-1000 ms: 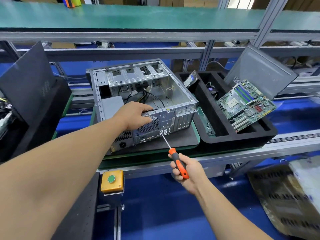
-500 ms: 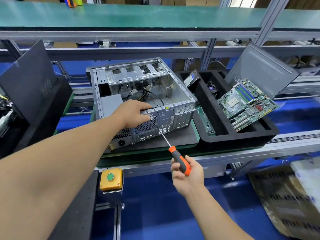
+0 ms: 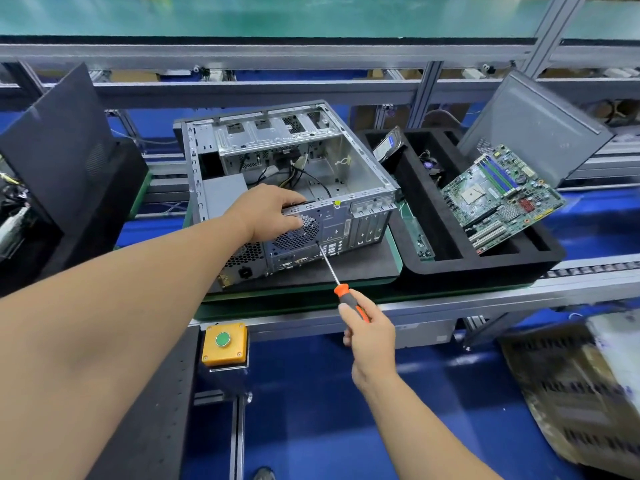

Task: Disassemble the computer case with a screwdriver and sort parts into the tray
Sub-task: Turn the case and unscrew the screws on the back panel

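Observation:
An open grey computer case (image 3: 360, 168) lies on its side on a dark mat, with loose cables inside. My left hand (image 3: 268, 211) grips the top edge of its rear panel, above the round fan grille (image 3: 301, 233). My right hand (image 3: 369, 336) holds an orange and grey screwdriver (image 3: 346, 296). Its tip touches the rear panel at the lower right of the grille. To the right stands a black foam tray (image 3: 485, 268). A green motherboard (image 3: 498, 195) leans in it, and a hard drive (image 3: 389, 143) stands at its back left.
A grey side panel (image 3: 533, 126) leans behind the tray. A black panel (image 3: 59, 143) leans at the left. A yellow box with a green button (image 3: 224, 342) sits at the bench front. A small green board (image 3: 420, 237) lies in the tray's left slot.
My right hand has shifted a little on the screwdriver handle while the tip stays at the rear panel. My left hand keeps its grip on the case.

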